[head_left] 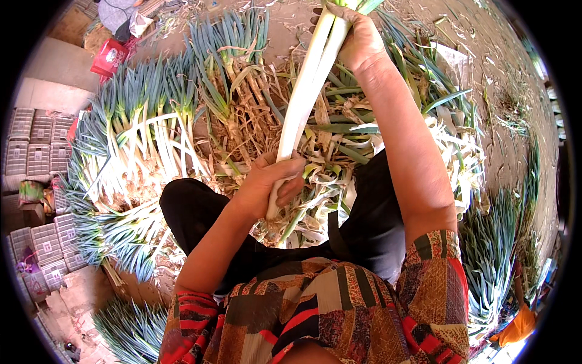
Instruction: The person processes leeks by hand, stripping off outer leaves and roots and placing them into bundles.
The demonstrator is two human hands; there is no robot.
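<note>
Slanting across the middle are long green onions (305, 91), their white shafts held side by side, seemingly two of them. My left hand (271, 182) is closed around the lower white part, just above the root end. Higher up, at the top edge of the picture, my right hand (359, 37) grips the same onions where the white turns to green; some of its fingers are hidden behind them. Below and around the shafts lies a heap of peeled leaves and husks (339, 176) between my knees. Untrimmed onions with brown dry skins (248, 97) lie just beyond.
Cleaned green onions (145, 133) are stacked at the left, with another bundle (130, 330) at lower left and more onions (494, 255) at right. Grey crates (39, 145) and a red bag (110, 57) stand far left. An orange cloth (516, 326) shows at lower right.
</note>
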